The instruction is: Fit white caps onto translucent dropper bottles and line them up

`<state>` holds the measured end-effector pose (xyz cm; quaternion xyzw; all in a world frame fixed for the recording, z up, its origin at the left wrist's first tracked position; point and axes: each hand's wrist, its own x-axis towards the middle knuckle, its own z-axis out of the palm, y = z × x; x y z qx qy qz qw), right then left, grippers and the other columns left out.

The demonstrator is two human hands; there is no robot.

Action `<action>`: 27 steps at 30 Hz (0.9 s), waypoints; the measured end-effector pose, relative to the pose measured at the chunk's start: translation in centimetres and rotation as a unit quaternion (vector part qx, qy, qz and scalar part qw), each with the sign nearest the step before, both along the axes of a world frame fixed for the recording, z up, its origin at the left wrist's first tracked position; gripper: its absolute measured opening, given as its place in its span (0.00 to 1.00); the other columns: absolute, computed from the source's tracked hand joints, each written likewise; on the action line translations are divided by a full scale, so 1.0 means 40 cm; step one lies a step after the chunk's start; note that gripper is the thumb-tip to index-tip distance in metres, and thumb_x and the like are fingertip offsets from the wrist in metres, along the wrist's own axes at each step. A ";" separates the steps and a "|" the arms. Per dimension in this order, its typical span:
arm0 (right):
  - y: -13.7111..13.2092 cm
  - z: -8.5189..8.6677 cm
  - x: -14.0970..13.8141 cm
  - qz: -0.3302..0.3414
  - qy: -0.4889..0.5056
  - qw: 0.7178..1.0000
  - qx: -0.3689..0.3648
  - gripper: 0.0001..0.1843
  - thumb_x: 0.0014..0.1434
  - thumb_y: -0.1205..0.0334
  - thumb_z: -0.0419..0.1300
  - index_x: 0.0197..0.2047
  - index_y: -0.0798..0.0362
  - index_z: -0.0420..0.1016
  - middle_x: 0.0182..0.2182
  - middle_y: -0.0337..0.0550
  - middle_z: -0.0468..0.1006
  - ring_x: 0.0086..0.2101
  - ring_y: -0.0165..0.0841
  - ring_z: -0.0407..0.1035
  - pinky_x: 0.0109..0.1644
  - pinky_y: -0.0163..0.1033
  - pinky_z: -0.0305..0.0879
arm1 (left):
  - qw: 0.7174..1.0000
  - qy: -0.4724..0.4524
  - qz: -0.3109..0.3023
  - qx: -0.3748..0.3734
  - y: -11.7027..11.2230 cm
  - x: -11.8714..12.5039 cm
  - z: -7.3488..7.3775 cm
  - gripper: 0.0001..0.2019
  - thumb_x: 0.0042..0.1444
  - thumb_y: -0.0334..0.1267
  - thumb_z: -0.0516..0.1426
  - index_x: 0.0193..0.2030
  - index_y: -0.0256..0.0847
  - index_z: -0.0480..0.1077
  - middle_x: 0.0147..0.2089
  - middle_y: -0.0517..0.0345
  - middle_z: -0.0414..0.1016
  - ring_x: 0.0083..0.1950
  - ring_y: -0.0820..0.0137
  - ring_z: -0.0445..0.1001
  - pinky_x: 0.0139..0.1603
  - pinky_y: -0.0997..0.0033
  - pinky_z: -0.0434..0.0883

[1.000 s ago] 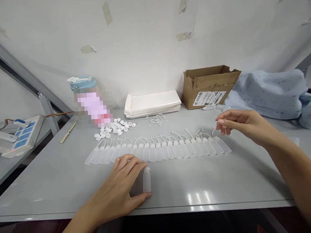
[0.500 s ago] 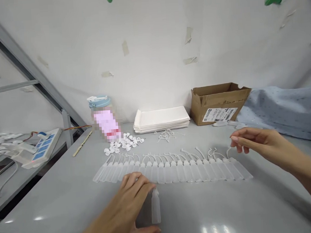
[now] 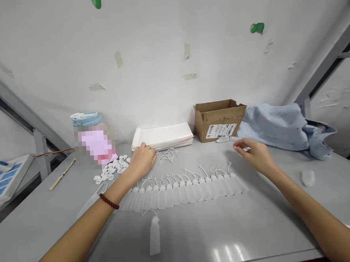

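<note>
My left hand [image 3: 143, 158] is bent down at the front left edge of a stack of white paper sheets or envelopes [image 3: 166, 134], beside a loose pile of white cords [image 3: 170, 155]. Its fingers are curled together; their tips are hidden. My right hand [image 3: 255, 153] hovers over the table's right side, loosely curled, thumb apart from the forefinger, with nothing visible in it. Small translucent bottles [image 3: 183, 193] with white cord loops lie side by side in a row, partly behind my left forearm. One separate bottle [image 3: 154, 237] with a cord lies in front.
White caps [image 3: 114, 166] lie left of my left hand, near a blue-lidded container [image 3: 87, 119]. A cardboard box [image 3: 218, 120] and a pale blue cloth [image 3: 269, 127] stand at the back right. A clear piece [image 3: 308, 178] and a yellowish strip [image 3: 62, 174] lie on the table.
My left hand has left the single bottle and reached forward to the paper stack and cords. My right hand has moved away from the row's right end. The view has shifted right.
</note>
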<state>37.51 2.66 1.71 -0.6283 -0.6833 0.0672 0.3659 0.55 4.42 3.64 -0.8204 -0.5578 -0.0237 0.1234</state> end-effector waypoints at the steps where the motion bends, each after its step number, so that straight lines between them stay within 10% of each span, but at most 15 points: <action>1: 0.003 -0.004 0.002 -0.001 -0.018 1.000 0.007 0.08 0.52 0.58 0.53 0.31 0.51 0.71 0.30 0.44 0.79 0.33 0.39 0.74 0.35 0.43 0.69 | 1.000 0.006 0.004 -0.002 0.008 0.010 -0.002 0.14 0.59 0.36 0.48 0.35 0.35 0.75 0.37 0.41 0.76 0.47 0.51 0.69 0.43 0.58 0.65; 17: 0.146 -0.002 -0.025 0.062 -0.321 0.944 -0.034 0.24 0.47 0.84 0.48 0.44 0.57 0.74 0.42 0.51 0.77 0.45 0.41 0.67 0.46 0.40 0.61 | 0.986 -0.109 0.121 0.043 -0.077 0.025 0.048 0.18 0.59 0.37 0.43 0.31 0.37 0.72 0.33 0.42 0.77 0.43 0.50 0.70 0.35 0.60 0.64; 27: 0.134 -0.033 -0.036 0.046 -0.341 0.938 -0.043 0.22 0.52 0.82 0.47 0.46 0.61 0.71 0.46 0.60 0.73 0.47 0.49 0.64 0.46 0.49 0.59 | 0.861 -0.475 0.126 -0.131 -0.133 0.037 0.054 0.15 0.52 0.48 0.51 0.27 0.39 0.70 0.31 0.56 0.75 0.31 0.67 0.70 0.32 0.69 0.64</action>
